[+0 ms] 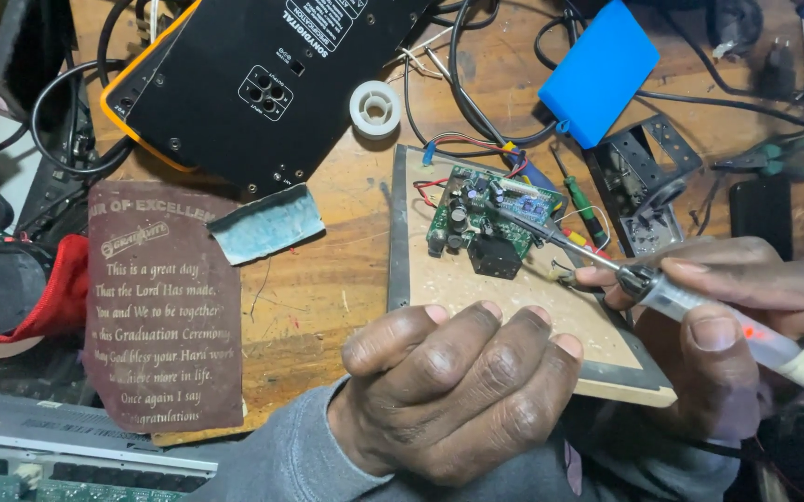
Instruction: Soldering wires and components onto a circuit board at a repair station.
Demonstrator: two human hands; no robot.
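One green circuit board (pixel 483 212) lies on a pale wooden board (pixel 504 288) on the workbench (pixel 328 270); it is small and rectangular, crowded with dark capacitors, a black block at its near edge and red and blue wires at its far end. One soldering iron (pixel 662 293), clear-handled with a red glow inside, is gripped in the right hand (pixel 737 316), its tip touching the circuit board. The left hand (pixel 458 390) holds nothing, fingers curled, resting at the wooden board's near edge. Two screwdrivers (pixel 580 206) lie beside it.
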